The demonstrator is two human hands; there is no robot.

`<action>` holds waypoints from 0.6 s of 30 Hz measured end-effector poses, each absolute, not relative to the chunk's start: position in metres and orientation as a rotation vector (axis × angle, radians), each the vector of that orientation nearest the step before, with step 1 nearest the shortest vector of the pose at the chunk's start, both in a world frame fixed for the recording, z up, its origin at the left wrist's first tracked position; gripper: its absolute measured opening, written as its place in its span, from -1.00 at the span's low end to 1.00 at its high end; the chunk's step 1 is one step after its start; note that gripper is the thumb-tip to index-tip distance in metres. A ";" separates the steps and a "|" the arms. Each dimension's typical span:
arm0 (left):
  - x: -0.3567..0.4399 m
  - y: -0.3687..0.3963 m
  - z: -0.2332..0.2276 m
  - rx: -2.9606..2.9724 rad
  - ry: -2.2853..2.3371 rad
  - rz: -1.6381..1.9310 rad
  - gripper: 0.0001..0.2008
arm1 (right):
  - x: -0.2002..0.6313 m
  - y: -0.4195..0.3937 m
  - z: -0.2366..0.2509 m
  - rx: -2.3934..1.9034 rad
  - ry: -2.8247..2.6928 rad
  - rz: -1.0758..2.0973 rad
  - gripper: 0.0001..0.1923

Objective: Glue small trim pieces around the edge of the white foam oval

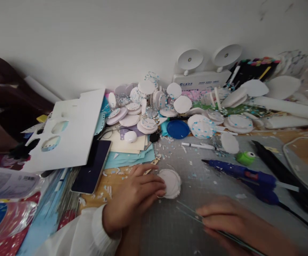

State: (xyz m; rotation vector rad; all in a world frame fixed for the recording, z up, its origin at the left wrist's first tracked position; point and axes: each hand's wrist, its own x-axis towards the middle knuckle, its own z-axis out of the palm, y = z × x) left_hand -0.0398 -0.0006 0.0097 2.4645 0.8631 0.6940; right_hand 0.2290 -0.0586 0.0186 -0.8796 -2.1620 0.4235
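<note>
A round white foam-like disc (170, 183) with a ragged, layered edge lies on the grey cutting mat (167, 227). My left hand (140, 190) rests beside it, fingers stretched out, their tips touching the disc's left edge. To the lower right, my right hand (231, 220) is closed around a pair of thin tweezers (189, 212). The two slim prongs point left toward the disc, apart from each other and with nothing visible between them. Motion blurs this hand somewhat.
A blue glue gun (239, 170) with its cord lies right, near a black cutter-like tool (287, 177) and green frog-like figure (245, 158). Piled white discs (148, 124) line the back, before a twin-lamp emergency light (201, 78). A phone (91, 167) and white board (71, 131) are left.
</note>
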 end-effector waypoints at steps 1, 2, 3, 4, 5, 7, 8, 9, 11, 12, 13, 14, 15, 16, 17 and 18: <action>-0.039 -0.001 0.009 2.465 0.868 0.704 -0.85 | 0.222 -0.056 0.017 -0.868 -2.146 0.415 -0.86; -0.038 -0.001 0.009 2.463 0.870 0.714 -0.85 | 0.216 -0.054 0.015 -0.854 -2.135 0.407 -0.83; -0.037 -0.002 0.009 2.457 0.866 0.720 -0.84 | 0.211 -0.053 0.013 -0.834 -2.131 0.403 -0.81; -0.037 -0.002 0.009 2.447 0.862 0.724 -0.84 | 0.207 -0.052 0.010 -0.812 -2.133 0.403 -0.80; -0.036 -0.002 0.009 2.435 0.857 0.726 -0.84 | 0.203 -0.052 0.007 -0.793 -2.143 0.411 -0.80; -0.035 -0.002 0.010 2.414 0.850 0.733 -0.84 | 0.198 -0.051 0.002 -0.760 -2.158 0.440 -0.81; -0.034 -0.002 0.009 2.408 0.845 0.739 -0.84 | 0.196 -0.051 0.000 -0.752 -2.163 0.463 -0.80; -0.034 -0.002 0.009 2.403 0.844 0.746 -0.84 | 0.195 -0.050 -0.001 -0.749 -2.169 0.491 -0.80; -0.035 -0.003 0.008 2.394 0.844 0.757 -0.84 | 0.193 -0.049 -0.003 -0.751 -2.166 0.525 -0.77; -0.035 -0.004 0.007 2.388 0.845 0.759 -0.84 | 0.192 -0.049 -0.004 -0.748 -2.164 0.527 -0.76; -0.035 -0.004 0.006 2.381 0.846 0.758 -0.84 | 0.192 -0.049 -0.004 -0.748 -2.167 0.524 -0.76; -0.035 -0.004 0.005 2.371 0.850 0.757 -0.84 | 0.192 -0.049 -0.004 -0.753 -2.165 0.517 -0.76; -0.035 -0.005 0.005 2.360 0.853 0.756 -0.83 | 0.193 -0.049 -0.004 -0.756 -2.159 0.505 -0.77; -0.035 -0.005 0.004 2.349 0.857 0.759 -0.82 | 0.194 -0.049 -0.003 -0.765 -2.157 0.495 -0.78; -0.035 -0.005 0.004 2.339 0.861 0.764 -0.81 | 0.195 -0.050 -0.001 -0.775 -2.157 0.485 -0.79; -0.035 -0.005 0.004 2.331 0.864 0.771 -0.81 | 0.197 -0.051 0.001 -0.781 -2.146 0.469 -0.80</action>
